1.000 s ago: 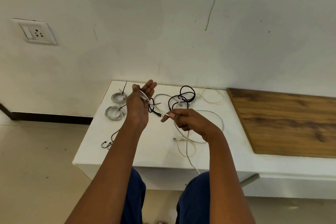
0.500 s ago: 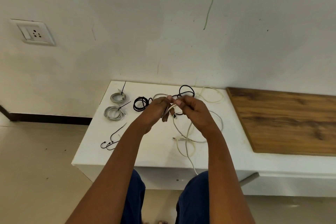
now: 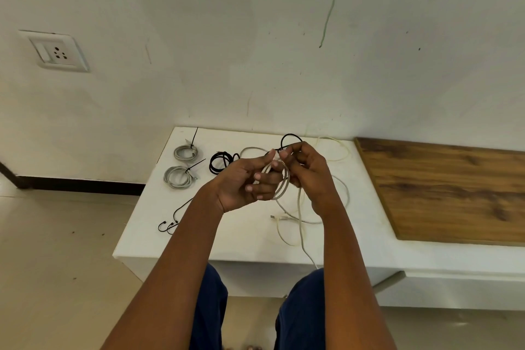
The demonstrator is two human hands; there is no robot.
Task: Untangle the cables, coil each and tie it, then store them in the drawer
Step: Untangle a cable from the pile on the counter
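Head view: above the white table (image 3: 355, 236), I am gripping the grey cable coil (image 3: 281, 185) in my left hand (image 3: 244, 182), right hand (image 3: 305, 169) pinching its strand; beyond, two tied coils (image 3: 179, 176) are lying. Keeping loops even and tension light is advisable.

I read this as a home room: plain painted wall (image 3: 255, 37), wall socket (image 3: 55, 51), tiled floor (image 3: 56, 250), low white surface (image 3: 241, 247) with wood panel (image 3: 454, 190).

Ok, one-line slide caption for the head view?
Both hands, left hand and right hand, coil a white cable above the white table.
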